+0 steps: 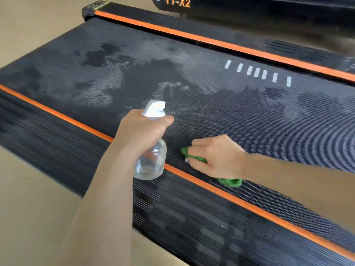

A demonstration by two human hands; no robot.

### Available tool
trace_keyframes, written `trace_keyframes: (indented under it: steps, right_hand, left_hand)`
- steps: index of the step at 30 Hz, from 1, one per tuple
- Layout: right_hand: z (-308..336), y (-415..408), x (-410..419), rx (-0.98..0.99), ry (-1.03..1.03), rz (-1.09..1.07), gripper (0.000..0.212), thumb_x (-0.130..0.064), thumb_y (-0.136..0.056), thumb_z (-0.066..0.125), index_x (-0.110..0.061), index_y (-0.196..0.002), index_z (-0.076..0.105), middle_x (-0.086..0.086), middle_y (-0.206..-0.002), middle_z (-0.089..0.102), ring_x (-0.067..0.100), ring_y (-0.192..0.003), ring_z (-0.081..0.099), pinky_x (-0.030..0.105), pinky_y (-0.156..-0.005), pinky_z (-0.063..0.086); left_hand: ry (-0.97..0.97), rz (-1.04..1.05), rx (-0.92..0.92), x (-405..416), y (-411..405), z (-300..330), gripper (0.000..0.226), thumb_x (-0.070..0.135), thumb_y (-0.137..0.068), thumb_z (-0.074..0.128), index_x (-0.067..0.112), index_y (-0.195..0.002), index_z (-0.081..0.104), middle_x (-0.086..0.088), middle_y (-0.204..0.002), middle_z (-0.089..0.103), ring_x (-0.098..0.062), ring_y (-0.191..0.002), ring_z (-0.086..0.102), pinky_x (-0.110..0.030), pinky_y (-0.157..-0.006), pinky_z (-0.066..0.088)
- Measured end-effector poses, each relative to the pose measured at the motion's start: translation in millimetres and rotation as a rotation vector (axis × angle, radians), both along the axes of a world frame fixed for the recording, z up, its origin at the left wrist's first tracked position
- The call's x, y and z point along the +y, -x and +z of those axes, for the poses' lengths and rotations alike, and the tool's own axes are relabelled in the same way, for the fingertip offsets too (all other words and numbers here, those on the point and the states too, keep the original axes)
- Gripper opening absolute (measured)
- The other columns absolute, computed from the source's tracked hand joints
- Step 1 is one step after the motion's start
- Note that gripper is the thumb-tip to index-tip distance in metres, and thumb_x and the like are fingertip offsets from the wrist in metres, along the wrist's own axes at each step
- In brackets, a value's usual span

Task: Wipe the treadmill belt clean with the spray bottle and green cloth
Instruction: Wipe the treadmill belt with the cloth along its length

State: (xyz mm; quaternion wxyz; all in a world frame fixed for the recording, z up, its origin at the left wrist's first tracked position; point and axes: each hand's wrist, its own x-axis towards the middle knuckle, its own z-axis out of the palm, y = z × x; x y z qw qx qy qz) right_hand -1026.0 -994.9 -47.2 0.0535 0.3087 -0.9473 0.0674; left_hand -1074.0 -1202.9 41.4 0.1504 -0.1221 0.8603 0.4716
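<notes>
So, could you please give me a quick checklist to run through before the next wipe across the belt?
1. Cloth in hand: ok. The right hand presses the green cloth on the belt.
2. Bottle held: ok. The left hand grips the spray bottle by its neck.
3. Nozzle aimed at belt: ok, it points over the belt.
4. Liquid left: cannot tell, the bottle is clear.
5. Belt wetted: ok, dark damp patches show.
6. Belt all wiped: not ok, pale patches remain farther out.
</notes>
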Motion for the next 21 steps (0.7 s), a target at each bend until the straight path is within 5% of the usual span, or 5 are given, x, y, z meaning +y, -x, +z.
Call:
trace_keyframes:
  steps: [2,5,9,16,21]
  right_hand:
    - [-0.1,29.5,13.6,0.11,-0.082,0.061,0.033,-0.042,-0.102,0.041,-0.021,-0.085,0.06,-0.006,-0.078,0.052,0.019,-0.059,0.051,0.028,-0.043,0.038]
    - [-6.7,82.5,20.2,0.24,-0.041,-0.253,0.036,-0.042,-0.102,0.038,-0.018,-0.089,0.06,0.0,-0.081,0.054,0.028,-0.062,0.059,0.029,-0.048,0.035]
    - [-12.2,110.4,0.9,0.078,0.061,-0.635,0.036,-0.045,-0.102,0.036,-0.02,-0.09,0.059,-0.002,-0.085,0.057,0.031,-0.076,0.06,0.033,-0.061,0.036]
    - [0.7,-17.5,-16.1,-0.139,0.17,-0.194,0.034,-0.047,-0.099,0.034,-0.028,-0.073,0.046,-0.013,-0.071,0.044,0.022,-0.065,0.057,0.029,-0.054,0.037]
    - [-1.5,9.6,-15.4,0.025,0.087,-0.055,0.038,-0.039,-0.102,0.038,-0.02,-0.073,0.053,-0.006,-0.072,0.054,0.021,-0.056,0.052,0.027,-0.047,0.032]
  left_hand:
    - [0.007,-0.008,0.001,0.3,-1.1,1.6,0.029,0.045,-0.084,0.077,0.018,-0.095,0.076,-0.001,-0.099,0.08,-0.022,-0.091,0.076,-0.039,-0.087,0.06]
    - [0.028,-0.033,-0.005,-1.0,-2.3,1.9,0.033,0.043,-0.085,0.075,0.012,-0.098,0.077,-0.005,-0.099,0.08,-0.022,-0.087,0.074,-0.037,-0.084,0.058]
    - [0.056,-0.036,0.0,-1.4,-0.7,1.6,0.038,0.043,-0.085,0.074,0.008,-0.1,0.076,-0.005,-0.09,0.077,-0.022,-0.073,0.067,-0.034,-0.075,0.056]
    - [0.045,-0.039,-0.01,1.3,-1.8,1.3,0.038,0.045,-0.083,0.075,0.011,-0.1,0.076,-0.005,-0.1,0.08,-0.026,-0.081,0.073,-0.039,-0.079,0.061]
    - [0.056,-0.034,0.002,-3.6,-3.2,0.9,0.036,0.046,-0.081,0.076,0.015,-0.098,0.077,-0.003,-0.099,0.08,-0.023,-0.081,0.075,-0.037,-0.075,0.06]
